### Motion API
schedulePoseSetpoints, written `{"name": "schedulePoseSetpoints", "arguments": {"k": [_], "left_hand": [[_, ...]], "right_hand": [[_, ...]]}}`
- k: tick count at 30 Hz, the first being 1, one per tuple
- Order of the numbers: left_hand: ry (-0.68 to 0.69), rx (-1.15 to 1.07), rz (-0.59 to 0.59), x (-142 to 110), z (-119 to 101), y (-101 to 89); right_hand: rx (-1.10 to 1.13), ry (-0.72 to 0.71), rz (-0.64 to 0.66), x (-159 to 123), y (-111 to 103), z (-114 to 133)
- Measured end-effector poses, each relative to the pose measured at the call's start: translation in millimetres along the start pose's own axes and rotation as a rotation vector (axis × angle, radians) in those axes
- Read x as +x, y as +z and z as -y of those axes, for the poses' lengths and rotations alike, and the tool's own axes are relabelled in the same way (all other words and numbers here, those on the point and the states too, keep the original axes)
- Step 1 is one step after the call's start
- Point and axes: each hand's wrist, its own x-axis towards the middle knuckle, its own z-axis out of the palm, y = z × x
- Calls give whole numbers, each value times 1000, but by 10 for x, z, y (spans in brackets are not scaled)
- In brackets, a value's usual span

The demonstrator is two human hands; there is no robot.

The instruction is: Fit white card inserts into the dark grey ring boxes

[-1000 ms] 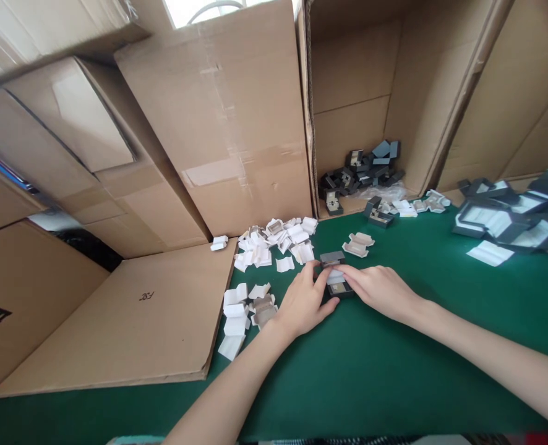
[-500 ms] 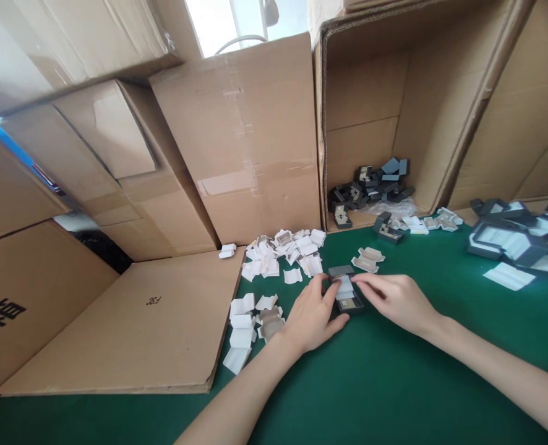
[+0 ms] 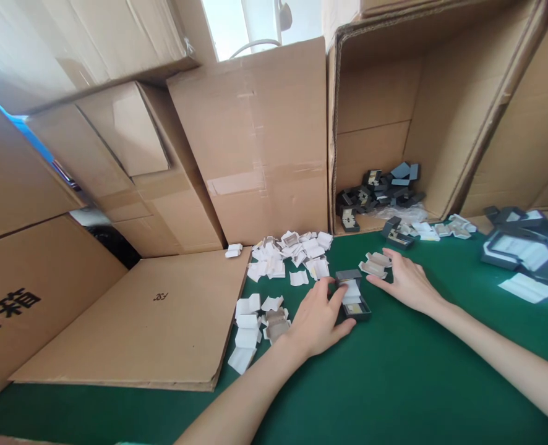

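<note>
the white insert [image 3: 375,266] is lying on the tabletop [image 3: 417,383] at the left of the nearer right hand [image 3: 409,283], whose fingers are standing wide, while the left hand [image 3: 318,316] is resting against the open dark box [image 3: 359,314], grip unconfirmed.

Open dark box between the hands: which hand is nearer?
Left. The left hand touches the dark box at its left; the right hand is apart, off to its right.
</note>
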Motion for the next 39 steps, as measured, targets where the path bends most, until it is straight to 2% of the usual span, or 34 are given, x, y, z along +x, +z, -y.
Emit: {"name": "schedulePoseSetpoints", "arguments": {"k": [7, 12, 17, 30, 35, 39], "left_hand": [[5, -16, 13, -4, -7, -33], [11, 9, -3, -12, 13, -31], [34, 12, -54, -19, -6, -50], [79, 39, -140, -30, -54, -105], [80, 25, -215, -28, -96, -159], [106, 4, -284, -40, -137, -182]], "right_hand": [[247, -16, 9, 24, -25, -23], [390, -65, 3, -7, -108, 95], [472, -44, 22, -38, -191, 174], [300, -172, 63, -97, -295, 242], [408, -96, 69, -61, -222, 169], [711, 93, 109, -41, -267, 220]]}}
